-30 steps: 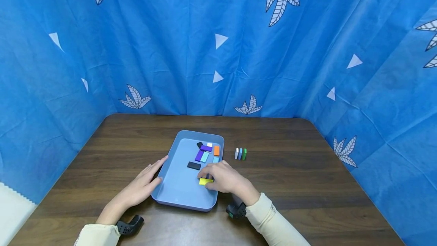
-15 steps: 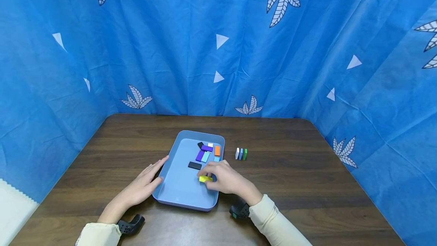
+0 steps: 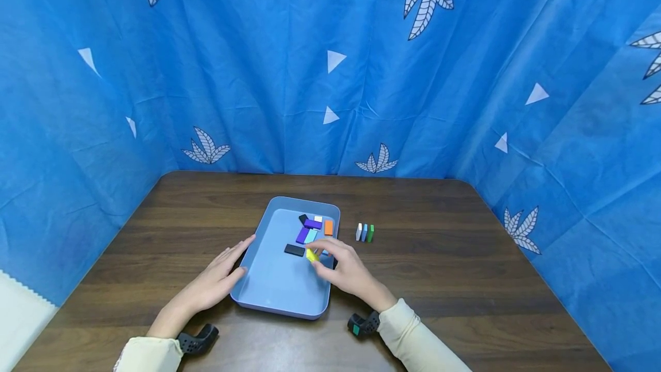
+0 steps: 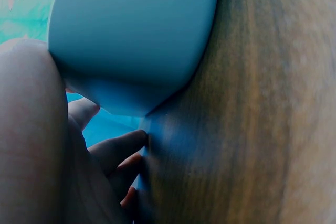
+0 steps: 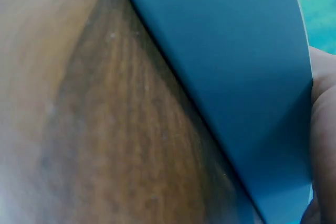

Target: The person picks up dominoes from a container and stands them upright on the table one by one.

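Note:
A blue-grey tray [image 3: 258, 297] stands on the wooden table, its outer wall filling much of both wrist views. Over its right half, my right hand [image 3: 345, 266] pinches a yellow domino [image 3: 311, 255] between thumb and fingertips, the domino tilted. Just left of it a black domino [image 3: 294, 250] lies flat. My left hand [image 3: 213, 281] rests against the tray's left rim with fingers extended. Farther back in the tray are purple dominoes [image 3: 312, 224], a light blue domino [image 3: 310, 236] and an orange domino [image 3: 328, 227]. The right fingers partly cover another light blue piece.
Right of the tray, a white domino [image 3: 358, 232], a blue domino [image 3: 364, 232] and a green domino [image 3: 370, 233] stand upright in a short row on the table [image 3: 439, 268]. A blue patterned curtain [image 3: 310, 73] encloses the table's back and sides.
My right hand has taken the yellow domino from the tray's near right part and moved it farther back, beside the black one, turning it. The left hand has stayed at the rim.

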A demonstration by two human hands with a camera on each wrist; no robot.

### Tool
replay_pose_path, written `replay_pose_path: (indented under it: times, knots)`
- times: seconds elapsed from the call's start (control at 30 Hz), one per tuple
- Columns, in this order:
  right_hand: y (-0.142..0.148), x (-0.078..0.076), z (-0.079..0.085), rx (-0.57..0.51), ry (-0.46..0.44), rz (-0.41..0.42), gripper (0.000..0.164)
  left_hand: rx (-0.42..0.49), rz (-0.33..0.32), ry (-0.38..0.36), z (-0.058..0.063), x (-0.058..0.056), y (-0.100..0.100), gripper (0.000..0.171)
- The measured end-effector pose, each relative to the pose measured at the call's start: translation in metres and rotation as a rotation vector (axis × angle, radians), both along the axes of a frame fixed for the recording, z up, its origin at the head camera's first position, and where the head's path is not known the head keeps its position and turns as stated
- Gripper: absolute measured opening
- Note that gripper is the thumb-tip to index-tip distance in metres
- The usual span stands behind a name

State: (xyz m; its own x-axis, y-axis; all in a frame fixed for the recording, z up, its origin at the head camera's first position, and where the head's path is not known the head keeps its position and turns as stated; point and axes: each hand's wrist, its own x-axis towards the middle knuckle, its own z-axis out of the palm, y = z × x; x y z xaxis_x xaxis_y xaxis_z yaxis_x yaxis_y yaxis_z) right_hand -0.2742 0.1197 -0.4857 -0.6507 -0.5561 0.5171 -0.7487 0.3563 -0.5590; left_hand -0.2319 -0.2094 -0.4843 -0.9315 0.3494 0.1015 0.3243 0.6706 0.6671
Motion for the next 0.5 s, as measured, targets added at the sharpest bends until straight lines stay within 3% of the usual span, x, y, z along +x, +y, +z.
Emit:
replay_pose_path:
  times: [0.27,0.5]
  knots:
    - [0.0025,-0.0012,-0.0034,-0.057,0.155,-0.033,0.032,0.006,0.006,-0.025,-0.0008,-0.0018,0.0009,0.064]
    - [0.0026,-0.0014,-0.0025,-0.152,0.251,-0.11,0.039,0.006,0.004,-0.016,-0.0002,0.0,0.001,0.063]
